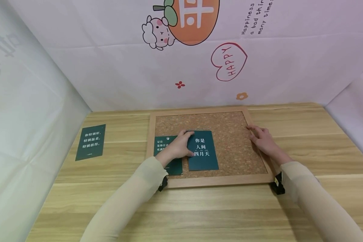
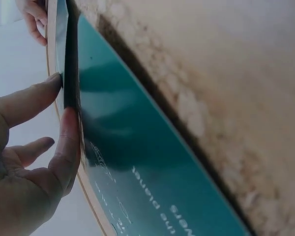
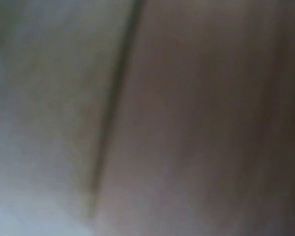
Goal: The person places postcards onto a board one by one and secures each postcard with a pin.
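A dark green card [image 1: 203,161] with white characters lies on a wood-framed corkboard [image 1: 230,158]. My left hand [image 1: 181,144] touches this card along its left side, index finger near the top corner and thumb lower down. The left hand [image 2: 34,162] shows in the left wrist view with thumb and finger spread at the card's edge. Partly under that wrist is a second green card [image 1: 175,168], with a silver pushpin [image 1: 167,138] near its top. My right hand [image 1: 264,141] rests at the board's right frame, fingertips over the cork's edge. The right wrist view is blurred.
A third green card [image 1: 90,143] lies on the wooden table [image 1: 217,211] to the left. White printed sheets [image 1: 124,74] stand behind and at both sides. The corkboard's far edge sits close to the back sheet.
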Motion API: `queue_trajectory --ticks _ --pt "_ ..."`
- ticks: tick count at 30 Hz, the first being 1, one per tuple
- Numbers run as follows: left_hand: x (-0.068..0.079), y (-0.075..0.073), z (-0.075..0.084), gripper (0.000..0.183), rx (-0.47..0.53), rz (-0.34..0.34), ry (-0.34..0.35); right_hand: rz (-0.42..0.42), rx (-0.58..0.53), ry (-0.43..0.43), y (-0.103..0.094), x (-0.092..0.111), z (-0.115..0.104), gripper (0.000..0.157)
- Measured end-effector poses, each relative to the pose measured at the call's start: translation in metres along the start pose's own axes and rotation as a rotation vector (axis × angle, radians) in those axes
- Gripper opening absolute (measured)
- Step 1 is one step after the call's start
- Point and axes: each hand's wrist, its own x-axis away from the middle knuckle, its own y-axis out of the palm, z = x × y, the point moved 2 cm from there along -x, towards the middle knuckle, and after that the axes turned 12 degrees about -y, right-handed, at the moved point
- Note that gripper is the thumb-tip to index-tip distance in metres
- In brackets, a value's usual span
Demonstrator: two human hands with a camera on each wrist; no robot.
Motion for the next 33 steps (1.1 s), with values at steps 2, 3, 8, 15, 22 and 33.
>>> queue_trajectory --ticks 2,3,8,15,22,33 --pt "-0.0004 0.0006 -0.0002 0.081 -0.002 -0.001 0.005 0.001 -0.003 -0.002 0.0001 0.0001 0.0005 0.049" --pt "-0.0006 0.0009 -0.0003 0.081 -0.003 -0.004 0.004 0.001 -0.003 -0.003 0.0002 0.0002 0.0008 0.049" --pt "-0.0021 0.0024 -0.0007 0.082 -0.01 -0.013 -0.003 0.003 -0.007 -0.003 0.0008 -0.0001 0.0007 0.049" --pt "-0.0006 0.0036 0.0019 0.082 -0.04 -0.019 -0.006 0.003 -0.009 -0.006 0.001 -0.0002 0.0009 0.049" --pt "-0.0004 0.0043 0.0028 0.081 -0.079 -0.012 0.002 0.005 -0.009 -0.008 0.001 0.0001 0.0002 0.049" --pt "-0.0016 0.008 0.0028 0.075 -0.21 -0.043 0.05 0.005 -0.004 -0.005 0.001 -0.0007 0.0007 0.049"
